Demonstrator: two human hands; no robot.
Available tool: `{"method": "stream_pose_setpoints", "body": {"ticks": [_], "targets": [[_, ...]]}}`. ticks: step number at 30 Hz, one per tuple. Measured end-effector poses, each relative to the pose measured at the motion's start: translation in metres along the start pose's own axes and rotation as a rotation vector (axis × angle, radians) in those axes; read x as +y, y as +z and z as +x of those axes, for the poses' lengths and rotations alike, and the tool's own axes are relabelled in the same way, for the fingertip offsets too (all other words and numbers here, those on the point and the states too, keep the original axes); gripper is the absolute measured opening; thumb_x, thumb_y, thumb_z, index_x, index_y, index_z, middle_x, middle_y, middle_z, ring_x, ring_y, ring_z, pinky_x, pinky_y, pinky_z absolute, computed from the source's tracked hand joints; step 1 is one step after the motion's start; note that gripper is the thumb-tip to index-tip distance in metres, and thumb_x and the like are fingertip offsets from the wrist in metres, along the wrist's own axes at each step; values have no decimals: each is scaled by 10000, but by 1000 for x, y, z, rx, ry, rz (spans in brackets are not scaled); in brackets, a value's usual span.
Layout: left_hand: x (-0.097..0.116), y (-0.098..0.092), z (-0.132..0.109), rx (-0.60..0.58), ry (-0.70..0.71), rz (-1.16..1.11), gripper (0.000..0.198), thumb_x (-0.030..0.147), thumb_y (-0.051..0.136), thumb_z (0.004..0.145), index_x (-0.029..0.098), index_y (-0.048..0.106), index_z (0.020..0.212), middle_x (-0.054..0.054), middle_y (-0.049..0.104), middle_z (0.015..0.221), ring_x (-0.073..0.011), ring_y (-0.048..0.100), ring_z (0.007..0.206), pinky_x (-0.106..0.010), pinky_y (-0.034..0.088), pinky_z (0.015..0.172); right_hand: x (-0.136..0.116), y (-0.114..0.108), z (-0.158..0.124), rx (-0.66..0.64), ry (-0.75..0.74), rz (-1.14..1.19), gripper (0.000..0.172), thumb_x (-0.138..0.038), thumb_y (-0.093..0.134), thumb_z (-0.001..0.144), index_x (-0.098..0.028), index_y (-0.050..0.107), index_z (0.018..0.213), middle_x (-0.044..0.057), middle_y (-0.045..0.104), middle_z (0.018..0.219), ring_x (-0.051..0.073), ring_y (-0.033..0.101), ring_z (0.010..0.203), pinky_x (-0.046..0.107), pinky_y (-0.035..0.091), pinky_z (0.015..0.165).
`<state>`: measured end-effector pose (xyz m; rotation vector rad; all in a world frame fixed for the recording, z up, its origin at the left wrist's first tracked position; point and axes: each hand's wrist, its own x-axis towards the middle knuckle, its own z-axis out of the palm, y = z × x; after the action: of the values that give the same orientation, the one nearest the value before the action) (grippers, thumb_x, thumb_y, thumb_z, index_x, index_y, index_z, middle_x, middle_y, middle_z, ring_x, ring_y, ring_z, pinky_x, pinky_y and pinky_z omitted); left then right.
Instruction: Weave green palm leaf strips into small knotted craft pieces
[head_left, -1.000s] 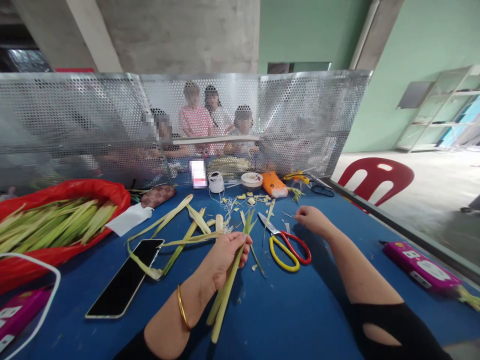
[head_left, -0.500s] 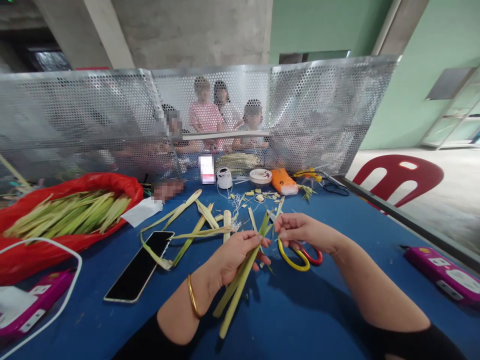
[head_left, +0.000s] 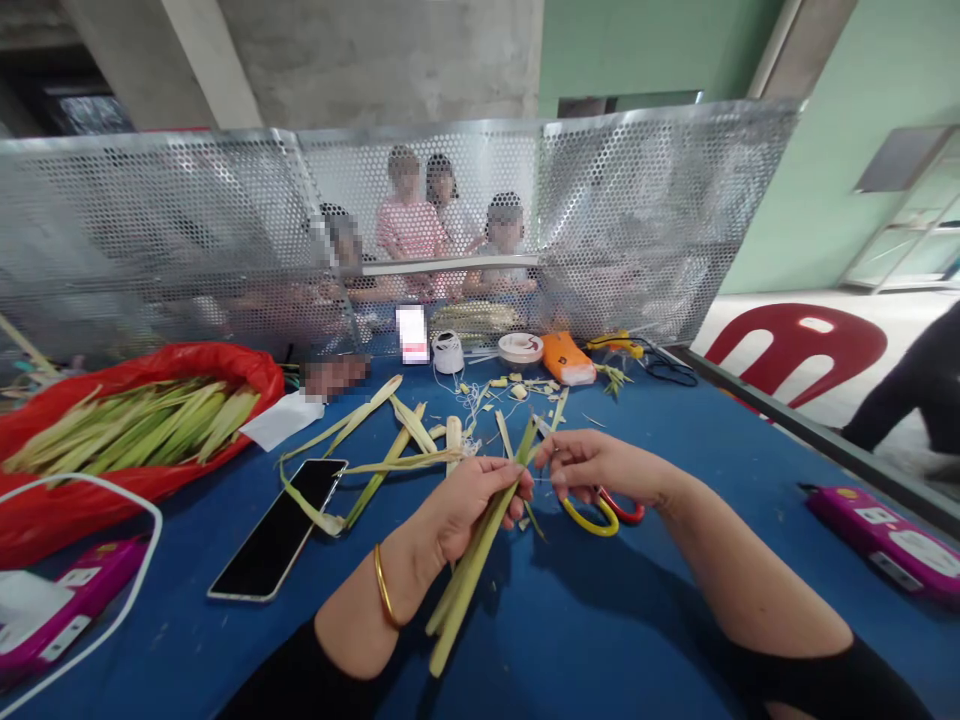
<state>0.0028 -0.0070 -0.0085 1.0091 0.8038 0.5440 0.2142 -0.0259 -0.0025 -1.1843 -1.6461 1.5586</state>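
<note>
My left hand (head_left: 472,500) is closed around a small bundle of long green leaf strips (head_left: 466,600). Their tips stick up past my thumb, and the thicker ends slant down toward me. Close by on the right, my right hand (head_left: 589,462) pinches its fingertips on a fine white thread (head_left: 541,481), which runs across to the bundle; its far end is hidden. Under that hand lies a pair of scissors (head_left: 600,528) with yellow and red handles, partly covered. Loose husk-like strips (head_left: 390,462) are scattered left of the bundle, one across a dark phone (head_left: 277,535).
A red bag (head_left: 262,385) of green leaves stands at left. Along the back are a thread spool (head_left: 448,352), a tape roll (head_left: 520,347), an orange packet (head_left: 568,358) and a lit phone (head_left: 412,335). Purple power strips (head_left: 885,540) flank the table. A perforated metal screen (head_left: 637,210) rises behind.
My right hand has turned and its fingers have curled in, with the thread now showing between the hands. The bundle has shifted slightly left. A person's dark-clothed leg has appeared at far right.
</note>
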Motion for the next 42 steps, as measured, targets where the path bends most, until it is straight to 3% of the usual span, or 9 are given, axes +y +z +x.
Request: {"method": "stream_pose_setpoints", "body": {"ticks": [4,8,13,19,23,26,30,37,42], "targets": [[9,-12,1,93,49,-130,149,241,671,768,111,641,703,-5,576,644,-43,494,493,-169,371,459,3,-37,-13,288,-31,-76,307,-375,661,756,-159,617,970,-27,595,627,72,456,458,200,366,451],[14,-22,2,156,78,-207,115,210,695,735,107,645,736,-6,577,664,-45,491,506,-174,368,463,21,-76,-17,791,206,-538,286,-327,510,848,-155,645,1032,63,690,806,125,559,562,248,446,539],[16,-19,0,192,82,-157,112,212,677,752,107,642,737,-13,583,674,-49,487,503,-183,366,457,47,-94,-10,1040,377,-796,243,-167,492,800,-172,699,928,137,713,837,250,646,796,327,444,659],[20,-16,-6,216,112,-61,114,215,635,778,117,630,720,-13,584,675,-51,480,488,-184,358,439,34,-72,-3,1035,204,-1001,185,-194,544,827,-171,726,805,157,725,890,303,623,989,430,357,965],[19,-16,-8,186,133,-10,176,288,667,769,119,640,727,-24,603,698,-50,476,490,-187,353,444,8,-33,4,962,-39,-958,236,-240,533,858,-225,714,1009,91,693,1145,251,587,1122,356,391,990],[18,-13,-10,178,142,30,198,313,676,756,121,647,722,-28,603,697,-48,464,481,-193,334,446,-1,7,12,570,-317,-413,307,-342,540,871,-236,658,1134,66,697,1152,234,616,1093,367,457,939],[21,-9,-13,191,161,64,182,296,650,764,125,647,702,-20,589,663,-47,444,462,-201,327,451,1,43,19,221,-242,-65,228,-364,675,775,-208,676,942,27,716,875,189,658,846,323,504,795],[21,-10,-10,233,142,30,169,275,620,780,127,638,701,-28,602,682,-45,447,458,-185,315,433,-3,34,13,494,-122,101,288,-471,695,722,-189,637,705,-57,480,550,57,297,407,220,218,399],[18,-13,-9,179,130,21,162,279,654,761,130,655,699,-30,612,698,-41,466,475,-175,325,436,-6,28,10,626,-195,-15,276,-466,659,764,-194,690,727,-16,547,606,115,429,535,245,317,499]]}}
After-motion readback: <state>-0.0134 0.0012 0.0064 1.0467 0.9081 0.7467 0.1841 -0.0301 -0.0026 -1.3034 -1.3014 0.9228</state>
